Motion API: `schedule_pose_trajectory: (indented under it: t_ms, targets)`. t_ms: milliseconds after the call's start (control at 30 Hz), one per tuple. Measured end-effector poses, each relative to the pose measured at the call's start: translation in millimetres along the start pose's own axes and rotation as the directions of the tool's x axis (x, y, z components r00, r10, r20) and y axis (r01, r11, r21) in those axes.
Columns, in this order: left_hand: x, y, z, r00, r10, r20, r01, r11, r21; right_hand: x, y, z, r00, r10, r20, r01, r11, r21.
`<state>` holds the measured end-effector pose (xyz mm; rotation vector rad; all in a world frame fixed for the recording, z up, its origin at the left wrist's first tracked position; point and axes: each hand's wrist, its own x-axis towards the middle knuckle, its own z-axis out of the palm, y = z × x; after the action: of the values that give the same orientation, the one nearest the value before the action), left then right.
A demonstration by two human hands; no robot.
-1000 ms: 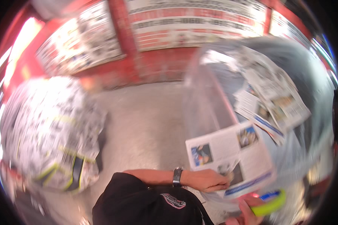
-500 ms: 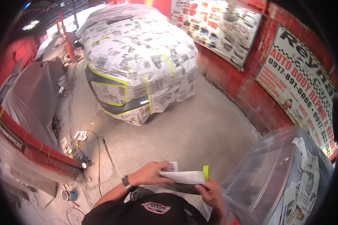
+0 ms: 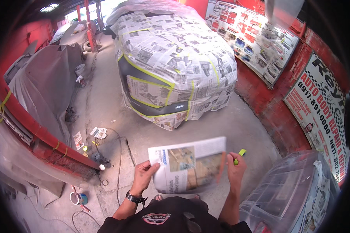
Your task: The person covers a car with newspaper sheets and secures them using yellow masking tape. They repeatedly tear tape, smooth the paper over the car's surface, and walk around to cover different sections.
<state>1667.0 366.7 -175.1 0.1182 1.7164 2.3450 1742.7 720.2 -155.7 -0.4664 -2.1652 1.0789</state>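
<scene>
- Holding a newspaper sheet [image 3: 188, 165] spread flat at chest height, between both hands; reads as the carry/prep step of masking, sheet not yet applied to anything.
- Left hand [image 3: 143, 174]: fingers curled, thumb on top, pinching the sheet's left edge.
- Right hand [image 3: 236, 170]: closed on the sheet's right edge, also gripping a yellow-green tape piece [image 3: 240, 154] that sticks up just above the knuckles.
- Well ahead of both hands: car wrapped in newspaper [image 3: 171, 58] with yellow-green tape lines; dark panel left bare on the near side.
- Just right of the right hand: plastic-covered vehicle part [image 3: 287, 194], papers showing under the film.
- Next move, by judgement: needs sheet kept taut, tape freed from the right grip without dropping the edge.
- Containers: small can [image 3: 78, 198] on the floor, left of and below the left hand, contents unclear; white bucket [image 3: 79, 69] far ahead-left, contents not visible.
- Cable and paper scraps [image 3: 98, 133] on the floor ahead of the left hand.
</scene>
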Motion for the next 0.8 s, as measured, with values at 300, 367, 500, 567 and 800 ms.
schedule_pose_trajectory:
  t_ms: [300,367,500,567,800]
  targets:
    - [75.3,18.9,-68.5,0.934,0.118,-0.338,-0.109,0.993,0.045,-20.5,-130.7,207.8,0.738,-0.125,0.663,-0.204,0.895,0.397]
    - [95.4,19.1,-73.7,0.928,0.15,-0.341,-0.143,0.989,0.045,-16.7,-145.9,257.1,0.703,-0.318,0.636,-0.056,0.867,0.496]
    - [146.7,25.3,-100.8,0.956,0.195,-0.221,-0.145,0.964,0.222,13.9,-165.0,340.8,0.578,-0.307,0.756,-0.224,0.832,0.508]
    - [173.8,32.6,-119.4,0.968,0.157,-0.195,-0.058,0.898,0.437,38.0,-170.5,372.8,0.48,-0.242,0.843,-0.37,0.816,0.445]
    - [236.0,87.5,-220.5,0.853,0.156,-0.498,-0.081,0.982,0.168,124.6,-167.0,514.0,0.342,-0.177,0.923,-0.526,0.778,0.344]
